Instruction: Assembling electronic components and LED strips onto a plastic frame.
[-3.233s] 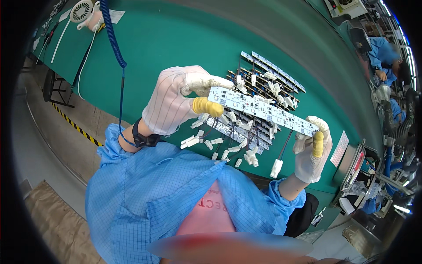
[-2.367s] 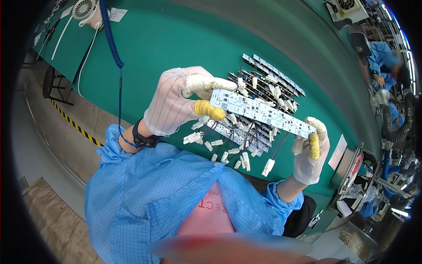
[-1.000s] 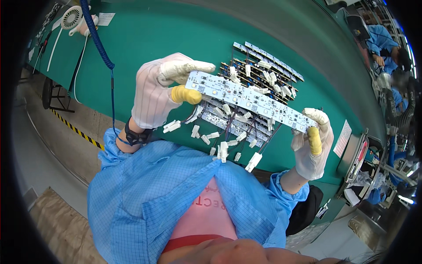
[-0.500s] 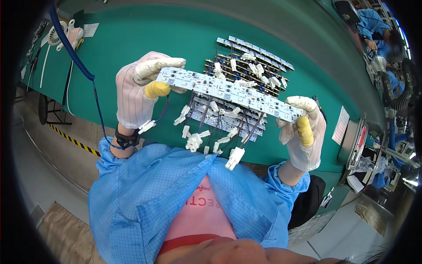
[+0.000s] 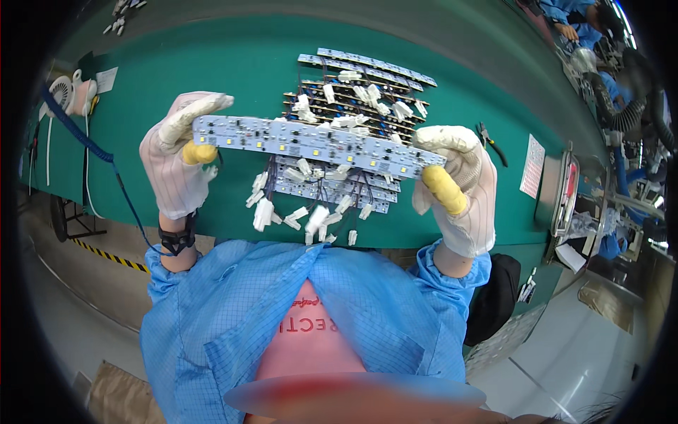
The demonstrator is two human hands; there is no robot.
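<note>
A long white LED circuit board [image 5: 311,147] is held up by its two ends, its small yellow LEDs and dark components showing. At the left end, my left hand [image 5: 182,152], in a striped white glove with a yellow thumb cover, pinches it. The right end is gripped by my right hand [image 5: 460,185], gloved the same way. Behind and below lie more boards with wires and white plugs: a far stack [image 5: 353,99] and a near stack [image 5: 332,191], partly hidden by the held board.
Green matting covers the bench [image 5: 233,63]. Right of my right hand lie pliers [image 5: 492,143] and a printed sheet [image 5: 532,166]. A white fan [image 5: 62,95] stands far left, near a coiled blue cord [image 5: 74,134] running to my wrist strap. A co-worker's hand [image 5: 567,30] shows top right.
The view has shifted. The held board, still between both hands, has moved left and been tilted, now lying more level, and its dangling plugs have swung out of their earlier places.
</note>
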